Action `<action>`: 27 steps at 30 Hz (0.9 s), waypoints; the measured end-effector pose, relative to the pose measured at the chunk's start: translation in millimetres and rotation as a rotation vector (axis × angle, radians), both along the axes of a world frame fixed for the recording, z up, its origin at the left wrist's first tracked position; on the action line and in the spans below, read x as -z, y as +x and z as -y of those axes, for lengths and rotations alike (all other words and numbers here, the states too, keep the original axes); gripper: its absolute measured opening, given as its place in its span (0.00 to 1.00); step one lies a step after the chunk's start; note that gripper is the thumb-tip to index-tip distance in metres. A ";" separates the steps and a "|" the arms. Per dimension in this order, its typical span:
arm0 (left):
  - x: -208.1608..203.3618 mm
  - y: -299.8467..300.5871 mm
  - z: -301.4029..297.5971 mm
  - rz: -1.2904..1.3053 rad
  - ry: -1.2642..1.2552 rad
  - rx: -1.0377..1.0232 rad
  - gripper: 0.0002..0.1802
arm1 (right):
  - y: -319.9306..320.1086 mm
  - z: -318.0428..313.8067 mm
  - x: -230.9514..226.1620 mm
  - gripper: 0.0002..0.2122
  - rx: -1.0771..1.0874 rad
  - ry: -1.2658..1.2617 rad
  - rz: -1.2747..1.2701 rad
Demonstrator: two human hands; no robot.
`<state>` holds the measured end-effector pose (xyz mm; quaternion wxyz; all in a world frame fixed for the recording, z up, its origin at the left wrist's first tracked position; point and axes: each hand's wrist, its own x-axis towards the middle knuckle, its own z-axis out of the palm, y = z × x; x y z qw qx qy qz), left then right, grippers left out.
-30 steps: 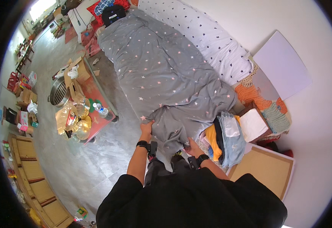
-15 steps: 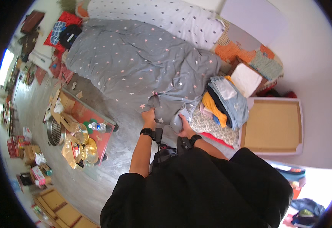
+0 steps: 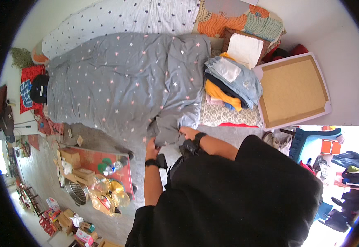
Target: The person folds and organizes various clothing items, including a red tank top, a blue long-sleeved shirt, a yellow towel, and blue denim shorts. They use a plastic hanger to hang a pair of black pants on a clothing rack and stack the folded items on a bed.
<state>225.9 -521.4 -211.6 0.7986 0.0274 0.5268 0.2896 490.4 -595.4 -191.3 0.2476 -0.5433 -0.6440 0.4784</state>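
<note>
A grey duvet cover (image 3: 121, 82) with pink and white stars lies spread across the bed in front of me. Its near right corner is gathered between my hands. My left hand (image 3: 151, 149) is closed on the duvet's near edge, where the cloth hangs over the bedside. A little to the right, my right hand (image 3: 189, 132) grips the same bunched corner. Folds hide some of the fingertips. A patterned mattress pad (image 3: 224, 116) with a red edge shows just right of the duvet, below a pile of folded clothes (image 3: 239, 82).
A white bolster-like cover with dark spots (image 3: 146, 18) lines the bed's far side. At right are a brown-lined tray (image 3: 294, 92) and a blue chair (image 3: 311, 142). A low red table (image 3: 124, 168) with bottles and boxes stands at left, beside a metal steamer pot (image 3: 76, 191).
The view has turned, so the bed lies more level and more of the right side shows. My left hand has drawn lower and left; both hands keep hold of the duvet corner.
</note>
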 end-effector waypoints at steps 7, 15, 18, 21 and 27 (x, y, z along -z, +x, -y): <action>3.7 -51.4 -57.7 0.106 -0.072 -0.117 0.19 | 7.5 -17.8 -50.3 0.08 0.352 -0.422 -0.553; 10.6 -62.2 -142.5 -0.137 0.343 -0.194 0.26 | 28.3 -33.3 -52.1 0.17 1.033 -1.146 -0.897; -18.8 -33.1 -150.6 0.206 -0.013 -0.277 0.26 | 30.8 -38.8 -66.4 0.19 1.154 -0.985 -0.783; 1.7 -74.0 -134.2 0.068 -0.193 -0.175 0.27 | 8.1 -63.5 -116.4 0.24 1.142 -0.740 -1.011; 58.6 -147.0 -105.9 -0.058 -0.290 0.168 0.28 | -20.2 -13.0 -108.1 0.25 0.472 -0.259 -0.218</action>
